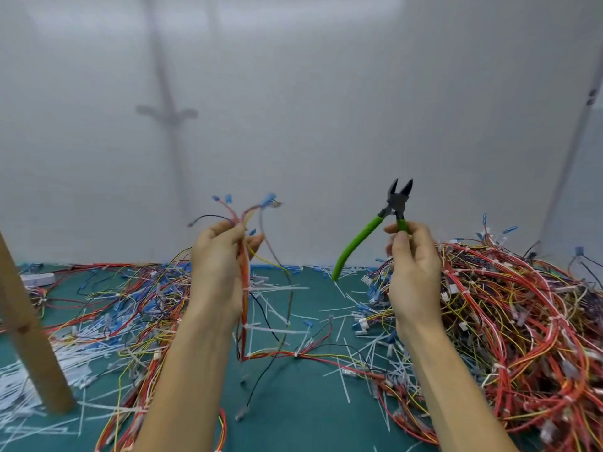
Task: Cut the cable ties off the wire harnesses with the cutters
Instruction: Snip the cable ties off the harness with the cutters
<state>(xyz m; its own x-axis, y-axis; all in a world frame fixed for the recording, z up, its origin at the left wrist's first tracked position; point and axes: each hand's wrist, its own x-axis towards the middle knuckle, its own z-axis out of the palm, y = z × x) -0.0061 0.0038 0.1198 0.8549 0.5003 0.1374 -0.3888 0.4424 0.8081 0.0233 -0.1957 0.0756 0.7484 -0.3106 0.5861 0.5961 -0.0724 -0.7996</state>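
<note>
Green mat (293,419) | left hand (218,265) grips harness (243,275) | right hand (414,272) holds cutters (396,203)

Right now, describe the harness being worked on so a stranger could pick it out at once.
Start at the green mat, left of the big red wire heap. The left hand holds one harness upright there. Unlike the rest, it stands up from the mat, with blue terminals fanning above the hand and white cable ties sticking out below it.

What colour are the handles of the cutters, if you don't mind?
Bright green, on the cutters held in the right hand; head view.
</note>
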